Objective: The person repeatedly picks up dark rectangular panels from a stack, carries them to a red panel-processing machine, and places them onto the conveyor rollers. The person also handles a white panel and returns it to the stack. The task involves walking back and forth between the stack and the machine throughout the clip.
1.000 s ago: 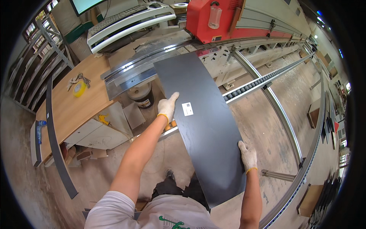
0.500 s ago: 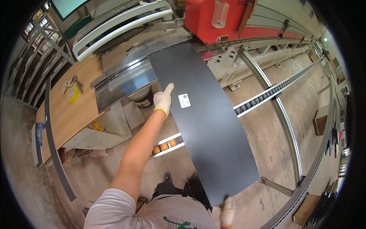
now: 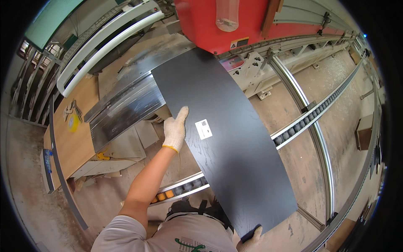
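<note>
the right hand (image 3: 250, 239) is mostly cut off at the bottom edge of the picture, so only some gloved fingers show, curled around the near corner of the board (image 3: 226, 138). the far end of the board is hard to make out where it meets the red machine (image 3: 210, 25).

the board is long, flat and dark. it lies in front of the person, over the roller rail (image 3: 294, 130). the left hand (image 3: 175, 129) is on the board's left edge, about halfway along, with its thumb lying on top. its fingers go under the edge and cannot be seen, so it looks like it is holding the edge.

there is one board, with one small white sticker (image 3: 203, 129) on it, just right of the left hand. there are two hands, each in a white glove.
</note>
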Available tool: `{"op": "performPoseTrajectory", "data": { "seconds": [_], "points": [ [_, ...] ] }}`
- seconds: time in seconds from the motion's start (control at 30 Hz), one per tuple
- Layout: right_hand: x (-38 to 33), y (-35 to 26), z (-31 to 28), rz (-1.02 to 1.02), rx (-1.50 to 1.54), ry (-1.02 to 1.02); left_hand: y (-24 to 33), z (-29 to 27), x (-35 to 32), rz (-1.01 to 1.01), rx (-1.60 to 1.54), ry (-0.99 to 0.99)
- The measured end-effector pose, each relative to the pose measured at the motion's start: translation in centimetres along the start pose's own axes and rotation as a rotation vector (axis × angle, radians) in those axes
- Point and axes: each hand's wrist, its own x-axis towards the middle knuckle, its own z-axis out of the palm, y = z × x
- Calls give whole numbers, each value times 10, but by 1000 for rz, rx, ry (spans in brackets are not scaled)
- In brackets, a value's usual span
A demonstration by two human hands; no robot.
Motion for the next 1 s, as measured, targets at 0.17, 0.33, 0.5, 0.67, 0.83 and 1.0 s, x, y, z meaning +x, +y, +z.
{"op": "performPoseTrajectory", "data": {
  "seconds": [0.17,0.33,0.5,0.67,0.83,1.0],
  "points": [
    [44,-35,8,-23,70,5,1,72,19,447,-208,119],
    [98,-71,5,-37,73,16,30,122,3,232,-91,50],
    [149,-99,6,-187,294,-9,66,179,-6,190,-88,20],
    [201,-134,6,-257,259,39,78,241,-3,252,-50,30],
    [250,-173,4,-347,250,-16,104,291,5,269,90,-37],
    [318,-200,-3,-444,200,-31,123,270,-33,616,730,-402]
  ]
}}
